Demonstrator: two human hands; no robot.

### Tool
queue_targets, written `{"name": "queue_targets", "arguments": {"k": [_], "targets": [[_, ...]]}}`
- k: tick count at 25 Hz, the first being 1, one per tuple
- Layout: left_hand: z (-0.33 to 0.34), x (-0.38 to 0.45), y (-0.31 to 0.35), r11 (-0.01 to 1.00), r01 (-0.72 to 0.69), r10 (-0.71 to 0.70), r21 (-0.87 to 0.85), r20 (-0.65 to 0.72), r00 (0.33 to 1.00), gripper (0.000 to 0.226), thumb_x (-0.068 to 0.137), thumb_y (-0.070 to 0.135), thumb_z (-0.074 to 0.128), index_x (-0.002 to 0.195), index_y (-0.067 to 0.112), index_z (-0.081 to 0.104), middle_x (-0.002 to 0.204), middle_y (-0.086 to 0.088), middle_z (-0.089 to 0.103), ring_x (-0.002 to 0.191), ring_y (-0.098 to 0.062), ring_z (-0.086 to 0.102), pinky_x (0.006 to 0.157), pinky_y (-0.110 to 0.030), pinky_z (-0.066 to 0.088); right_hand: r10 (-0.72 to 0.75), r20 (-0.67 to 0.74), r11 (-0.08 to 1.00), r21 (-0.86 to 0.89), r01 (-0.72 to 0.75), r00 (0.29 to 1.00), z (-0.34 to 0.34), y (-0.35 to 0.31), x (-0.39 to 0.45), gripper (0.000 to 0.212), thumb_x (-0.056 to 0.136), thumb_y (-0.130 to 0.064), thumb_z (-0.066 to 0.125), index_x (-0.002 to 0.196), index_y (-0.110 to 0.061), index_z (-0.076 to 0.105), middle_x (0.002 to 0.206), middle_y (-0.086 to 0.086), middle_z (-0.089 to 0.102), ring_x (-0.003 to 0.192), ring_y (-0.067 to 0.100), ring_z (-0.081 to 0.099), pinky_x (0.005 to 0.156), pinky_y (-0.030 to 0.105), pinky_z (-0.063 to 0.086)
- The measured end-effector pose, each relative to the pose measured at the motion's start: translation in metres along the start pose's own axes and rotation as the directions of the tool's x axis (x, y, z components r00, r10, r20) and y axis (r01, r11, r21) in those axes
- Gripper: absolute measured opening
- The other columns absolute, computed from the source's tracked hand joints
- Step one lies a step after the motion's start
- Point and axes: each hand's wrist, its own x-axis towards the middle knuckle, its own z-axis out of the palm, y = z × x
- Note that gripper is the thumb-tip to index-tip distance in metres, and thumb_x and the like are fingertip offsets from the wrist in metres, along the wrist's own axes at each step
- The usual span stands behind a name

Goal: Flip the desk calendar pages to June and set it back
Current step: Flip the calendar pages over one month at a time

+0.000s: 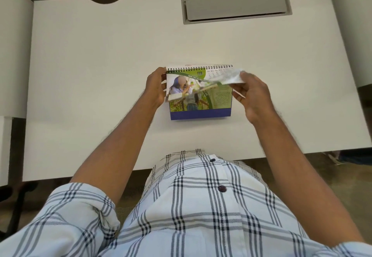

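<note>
- A spiral-bound desk calendar with a blue cardboard base [199, 93] stands near the middle of a white desk top [100, 55], its wire binding along the far edge and its printed face turned toward the person.
- The left hand [156, 87] is closed around the calendar's left edge, thumb on the front of the page and fingers curled behind it.
- The right hand [251, 95] pinches the right corner of a glossy page [227, 77] between thumb and fingers; the page is lifted off the stack, curled and blurred.
- The lifted page carries a green band with the letters "FEB" near the binding; a grid of weekdays shows on the sheet just behind the wire coil.
- The page beneath shows a photograph of people among green leaves and a panel of small text, too fine to read.
- A grey rectangular cable hatch [235, 6] is set into the desk top at the far side, well apart from the calendar.
- The person's white shirt with dark checked lines [191, 206] fills the lower frame, sleeves rolled above bare forearms.
</note>
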Motion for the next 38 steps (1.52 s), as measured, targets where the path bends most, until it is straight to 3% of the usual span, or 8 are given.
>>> {"name": "queue_targets", "arguments": {"k": [5, 13, 17, 19, 23, 30, 34, 38], "targets": [[-0.001, -0.004, -0.002, 0.999, -0.02, 0.018, 0.034, 0.053, 0.998, 0.027, 0.086, 0.016, 0.048, 0.091, 0.019, 0.074, 0.086, 0.0, 0.069, 0.076, -0.022, 0.062, 0.07, -0.035, 0.051, 0.033, 0.069, 0.975, 0.219, -0.047, 0.997, 0.03, -0.034, 0.021, 0.012, 0.097, -0.03, 0.059, 0.091, -0.02, 0.062, 0.098, -0.001, 0.075, 0.101, 0.016, 0.068, 0.095, 0.037, 0.049], [0.002, 0.003, -0.005, 0.995, -0.051, 0.05, 0.081, 0.017, 0.999, 0.01, 0.094, 0.025, 0.068, 0.101, 0.018, 0.069, 0.086, 0.0, 0.07, 0.079, -0.023, 0.067, 0.079, -0.041, 0.053, 0.006, 0.092, 0.991, 0.135, -0.018, 0.996, 0.057, -0.041, 0.038, 0.015, 0.097, -0.032, 0.058, 0.093, -0.02, 0.066, 0.128, -0.002, 0.069, 0.129, 0.02, 0.056, 0.106, 0.039, 0.044], [0.005, 0.003, -0.005, 0.997, -0.041, 0.042, 0.066, -0.01, 0.999, 0.009, 0.093, 0.026, 0.069, 0.096, 0.018, 0.07, 0.085, 0.0, 0.07, 0.08, -0.024, 0.067, 0.079, -0.041, 0.054, -0.138, -0.083, 0.99, -0.047, 0.134, 0.987, 0.033, -0.001, 0.029, 0.011, 0.091, -0.027, 0.062, 0.098, -0.021, 0.068, 0.1, -0.008, 0.072, 0.092, 0.003, 0.069, 0.077, 0.024, 0.054], [0.006, 0.004, -0.004, 0.997, -0.04, 0.041, 0.059, -0.02, 0.999, 0.01, 0.094, 0.027, 0.07, 0.096, 0.017, 0.069, 0.086, -0.001, 0.069, 0.081, -0.025, 0.067, 0.077, -0.039, 0.054, -0.162, -0.187, 0.973, -0.193, 0.125, 0.969, 0.016, 0.034, 0.023, 0.017, 0.093, -0.02, 0.059, 0.108, -0.019, 0.066, 0.107, -0.006, 0.069, 0.084, -0.001, 0.068, 0.068, 0.021, 0.052], [0.008, 0.006, -0.005, 0.998, -0.035, 0.037, 0.055, -0.044, 0.998, 0.01, 0.093, 0.027, 0.071, 0.094, 0.017, 0.068, 0.083, -0.001, 0.069, 0.08, -0.024, 0.066, 0.075, -0.037, 0.054, -0.056, -0.198, 0.904, -0.426, -0.035, 0.979, -0.01, 0.094, 0.016, 0.045, 0.095, -0.018, 0.056, 0.141, -0.021, 0.054, 0.142, 0.003, 0.053, 0.114, 0.013, 0.062, 0.077, 0.017, 0.051], [0.009, 0.007, -0.006, 0.998, -0.04, 0.041, 0.051, -0.037, 0.998, 0.009, 0.094, 0.027, 0.07, 0.092, 0.019, 0.068, 0.085, -0.001, 0.067, 0.084, -0.026, 0.064, 0.08, -0.039, 0.051, -0.141, -0.114, 0.831, -0.553, 0.055, 0.983, -0.017, 0.111, 0.016, 0.033, 0.093, -0.017, 0.058, 0.125, -0.024, 0.064, 0.135, 0.0, 0.048, 0.127, 0.021, 0.054, 0.106, 0.037, 0.05], [0.009, 0.006, -0.005, 0.998, -0.038, 0.039, 0.054, -0.034, 0.999, 0.009, 0.094, 0.027, 0.07, 0.096, 0.019, 0.068, 0.088, -0.002, 0.069, 0.083, -0.026, 0.065, 0.081, -0.04, 0.052, -0.076, -0.195, 0.822, -0.567, -0.049, 0.978, -0.018, 0.105, 0.02, 0.055, 0.092, -0.028, 0.063, 0.144, -0.022, 0.048, 0.146, 0.003, 0.042, 0.127, 0.019, 0.05, 0.104, 0.038, 0.049], [0.007, 0.007, -0.006, 0.998, -0.043, 0.044, 0.046, -0.026, 0.999, 0.01, 0.093, 0.027, 0.071, 0.098, 0.018, 0.07, 0.083, 0.0, 0.07, 0.08, -0.024, 0.067, 0.079, -0.039, 0.054, -0.046, -0.171, 0.817, -0.573, -0.061, 0.984, -0.024, 0.103, 0.023, 0.05, 0.093, -0.027, 0.063, 0.142, -0.02, 0.054, 0.145, 0.003, 0.047, 0.124, 0.019, 0.056, 0.094, 0.031, 0.053]]}}
